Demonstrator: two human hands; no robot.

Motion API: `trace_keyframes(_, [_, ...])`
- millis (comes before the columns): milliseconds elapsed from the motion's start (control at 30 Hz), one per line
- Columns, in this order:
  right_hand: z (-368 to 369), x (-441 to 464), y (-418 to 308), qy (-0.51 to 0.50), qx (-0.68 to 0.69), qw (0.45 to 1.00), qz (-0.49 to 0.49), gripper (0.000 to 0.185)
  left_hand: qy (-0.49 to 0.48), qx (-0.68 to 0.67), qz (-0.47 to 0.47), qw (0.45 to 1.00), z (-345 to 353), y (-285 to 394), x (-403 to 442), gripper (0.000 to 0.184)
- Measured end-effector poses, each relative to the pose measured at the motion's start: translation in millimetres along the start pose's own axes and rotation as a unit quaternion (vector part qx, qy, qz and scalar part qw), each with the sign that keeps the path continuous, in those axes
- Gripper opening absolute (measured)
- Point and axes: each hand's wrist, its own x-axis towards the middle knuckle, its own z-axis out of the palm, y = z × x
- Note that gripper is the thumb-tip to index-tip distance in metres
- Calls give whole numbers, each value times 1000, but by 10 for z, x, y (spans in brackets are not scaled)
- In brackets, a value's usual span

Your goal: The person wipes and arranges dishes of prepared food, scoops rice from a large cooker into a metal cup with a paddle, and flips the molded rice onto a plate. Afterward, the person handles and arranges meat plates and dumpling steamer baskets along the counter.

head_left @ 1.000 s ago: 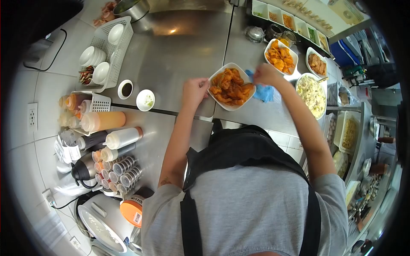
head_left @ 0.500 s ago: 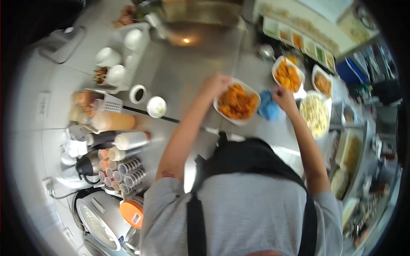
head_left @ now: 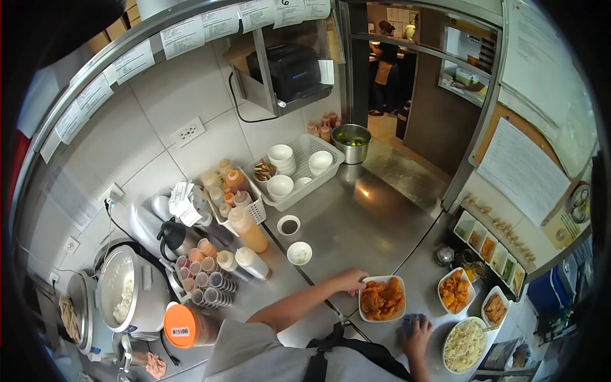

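Note:
A white square bowl (head_left: 382, 298) full of orange-glazed pieces rests on the steel counter. The closed fingers of my left hand (head_left: 350, 281) grip its left rim. Just right of and below the bowl, my right hand (head_left: 417, 335) lies over a blue cloth (head_left: 409, 323), its fingers curled onto it. Farther right are a second white bowl of orange pieces (head_left: 456, 291) and a large bowl of pale chopped food (head_left: 464, 344). A small bowl of dark sauce (head_left: 289, 225) and one with green bits (head_left: 299, 253) sit on the left.
A white basket (head_left: 305, 191) of small bowls is at the back, beside a metal pot (head_left: 351, 143). Sauce bottles (head_left: 248, 230) and lidded cups stand left, near an orange-lidded tub (head_left: 190, 325). A topping tray (head_left: 489, 247) lies right. Beyond a pass-through stands a person (head_left: 384, 67).
The view has tilted up, bringing the wall, order slips and pass-through into sight. My left hand stays at the bowl's rim, while my right hand has moved down onto the blue cloth.

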Motion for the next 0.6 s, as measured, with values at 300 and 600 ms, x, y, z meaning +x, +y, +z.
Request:
trace_keyframes(300, [724, -370, -82, -16, 578, 755, 309, 30, 110, -274, -113, 949, 1038, -92, -246, 62])
trace_keyframes(600, [358, 526, -52, 36, 817, 527, 231, 46, -25, -202, -97, 974, 915, 523, -433, 37])
